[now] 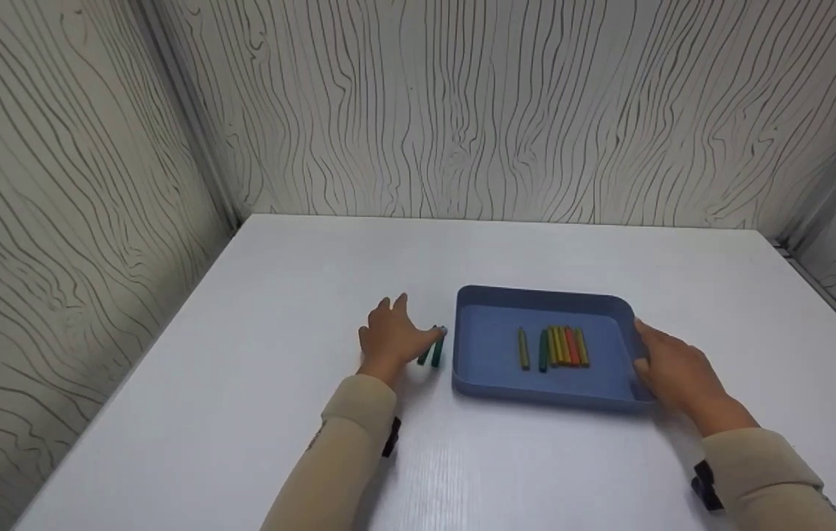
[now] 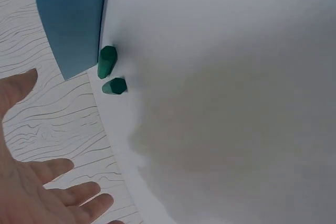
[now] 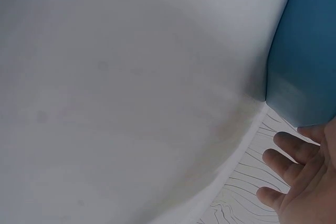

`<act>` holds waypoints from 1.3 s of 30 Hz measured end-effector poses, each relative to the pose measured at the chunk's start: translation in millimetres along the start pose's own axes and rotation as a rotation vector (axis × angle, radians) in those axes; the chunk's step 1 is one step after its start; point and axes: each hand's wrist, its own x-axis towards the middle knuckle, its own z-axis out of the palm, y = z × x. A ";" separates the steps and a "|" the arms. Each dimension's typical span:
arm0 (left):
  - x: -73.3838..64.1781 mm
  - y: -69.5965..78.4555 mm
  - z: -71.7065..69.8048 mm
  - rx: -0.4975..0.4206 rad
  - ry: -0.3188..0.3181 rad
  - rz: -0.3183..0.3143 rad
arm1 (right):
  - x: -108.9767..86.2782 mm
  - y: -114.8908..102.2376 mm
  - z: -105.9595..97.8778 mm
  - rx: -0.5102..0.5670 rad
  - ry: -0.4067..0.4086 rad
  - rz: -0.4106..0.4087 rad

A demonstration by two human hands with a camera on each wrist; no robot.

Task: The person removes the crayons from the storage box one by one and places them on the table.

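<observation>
In the head view my left hand [image 1: 394, 337] is spread beside two green crayons [image 1: 437, 351] on the table, its thumb over their far ends. The left wrist view shows the same hand [image 2: 37, 190] with thumb and fingers apart and nothing between them. Those crayons [image 2: 108, 61] lie close to the left wall of a blue tray [image 2: 73, 19]. At the tray's right side [image 1: 543, 391], my right hand [image 1: 683, 372] holds the wall, thumb at the inner side and fingers outside. Several crayons [image 1: 564, 346], yellow, orange-red and green, lie roughly parallel inside.
A white table [image 1: 241, 413] carries the tray. Behind it stands a wood-grain patterned panel [image 1: 455, 110], with another panel [image 1: 57, 221] along the left. One yellow crayon [image 1: 523, 349] lies a little apart from the row in the tray.
</observation>
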 end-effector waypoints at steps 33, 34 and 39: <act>-12.9 93.5 50.1 0.086 0.067 0.166 | -1.8 -1.1 -0.4 0.008 0.007 0.005; -13.6 95.6 52.3 0.087 0.068 0.168 | -2.0 -1.3 -0.4 0.006 0.004 0.006; -16.5 103.3 63.1 0.094 0.057 0.162 | -2.2 -2.2 -0.3 0.017 0.010 0.007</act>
